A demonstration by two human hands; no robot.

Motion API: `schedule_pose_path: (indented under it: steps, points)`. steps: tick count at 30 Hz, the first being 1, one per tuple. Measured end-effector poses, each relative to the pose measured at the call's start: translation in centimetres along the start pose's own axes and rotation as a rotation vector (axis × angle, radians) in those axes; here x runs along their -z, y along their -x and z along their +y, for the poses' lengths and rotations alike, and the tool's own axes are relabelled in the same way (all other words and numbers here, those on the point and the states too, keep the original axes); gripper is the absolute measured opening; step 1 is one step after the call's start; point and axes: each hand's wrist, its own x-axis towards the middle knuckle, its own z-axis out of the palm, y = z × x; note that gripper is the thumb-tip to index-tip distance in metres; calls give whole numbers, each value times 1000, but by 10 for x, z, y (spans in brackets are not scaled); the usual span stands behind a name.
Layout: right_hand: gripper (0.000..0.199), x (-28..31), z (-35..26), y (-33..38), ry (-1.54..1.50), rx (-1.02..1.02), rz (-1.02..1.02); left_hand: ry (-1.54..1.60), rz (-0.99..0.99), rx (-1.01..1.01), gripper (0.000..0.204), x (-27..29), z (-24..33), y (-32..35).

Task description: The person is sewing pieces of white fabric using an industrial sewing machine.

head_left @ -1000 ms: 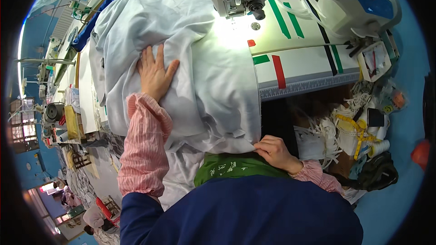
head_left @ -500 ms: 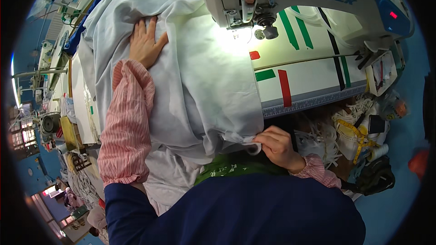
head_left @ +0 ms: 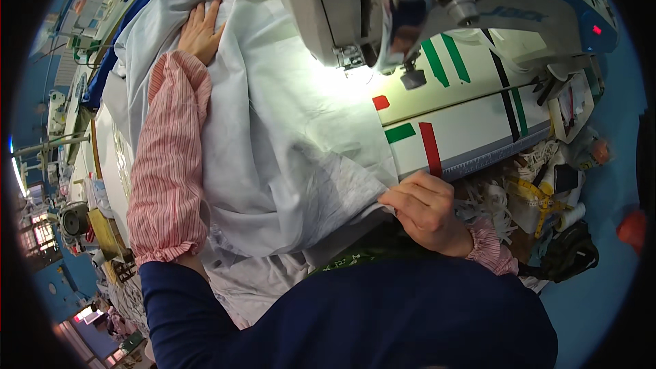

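A large piece of white fabric (head_left: 263,123) is spread in folds over the sewing table and hangs off its near edge. Flat on its far left part lies my left hand (head_left: 200,32), fingers stretched out. At the near right corner, my right hand (head_left: 425,206) pinches the fabric's edge between thumb and fingers. The sewing machine (head_left: 328,20) stands over the fabric's far right side. Its lamp brightly lights the cloth around the needle, and glare hides the needle point.
Green, red and black tape strips (head_left: 430,148) mark the white tabletop right of the fabric. A ruler strip (head_left: 482,158) runs along the near edge. Below it are a yellow measuring tape (head_left: 540,199), a thread cone (head_left: 571,216) and fabric scraps. An open box (head_left: 572,106) sits at right.
My left hand has slid farther away and slightly left on the fabric. My right hand has moved slightly right and away, still pinching the edge, and the near corner now lies more spread.
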Motion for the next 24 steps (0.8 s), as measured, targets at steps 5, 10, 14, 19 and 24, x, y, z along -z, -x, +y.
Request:
schedule_pose_path:
  steps: [5, 10, 14, 19, 24]
  points:
    - [30, 4, 11, -30, 17, -5, -32, -8, 23, -36, 72, -19, -24, -44]
    - [25, 2, 25, -59, 15, -46, -62, 41, -18, -97, 79, -10, -39, -78]
    - [21, 1, 32, -69, -29, -12, -53, 0, 21, -152, 73, 9, -32, -83]
    - [24, 9, 26, -52, -14, 82, -187, -187, -253, 35, 67, 36, -14, -80]
    - [27, 11, 16, -19, -52, 153, -83, -22, -328, -73, 66, 99, 25, -14]
